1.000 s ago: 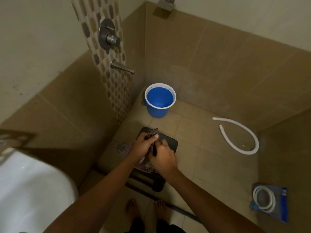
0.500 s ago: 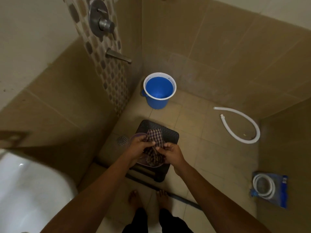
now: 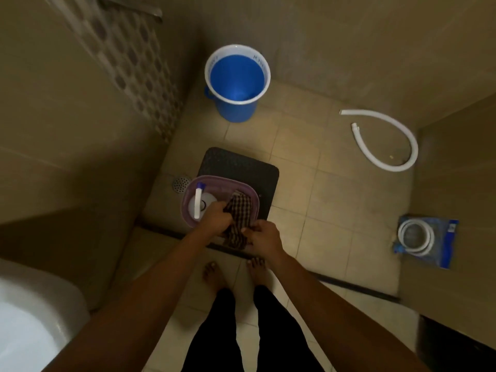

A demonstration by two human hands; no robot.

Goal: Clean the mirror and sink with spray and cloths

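A dark checked cloth (image 3: 239, 218) hangs stretched between my two hands over the near rim of a purple plastic tub (image 3: 249, 196). My left hand (image 3: 214, 218) grips its left edge and my right hand (image 3: 261, 234) grips its lower right edge. Inside the tub lies a white spray bottle (image 3: 199, 201) with a blue tip, seen from above. The tub rests on a black stool (image 3: 241, 167). A white sink (image 3: 29, 315) curves in at the bottom left. No mirror is in view.
A blue bucket (image 3: 236, 81) stands on the tiled shower floor by the far wall. A loose white hose (image 3: 386, 140) lies at right, and a bagged coiled hose (image 3: 425, 241) near the right wall. A floor drain (image 3: 181, 183) sits left of the stool. My bare feet (image 3: 233, 269) stand behind a dark threshold strip.
The cloth was bunched between my hands; now it is pulled open and lifted toward me off the tub. The spray bottle in the tub has come into sight. My view has tilted down.
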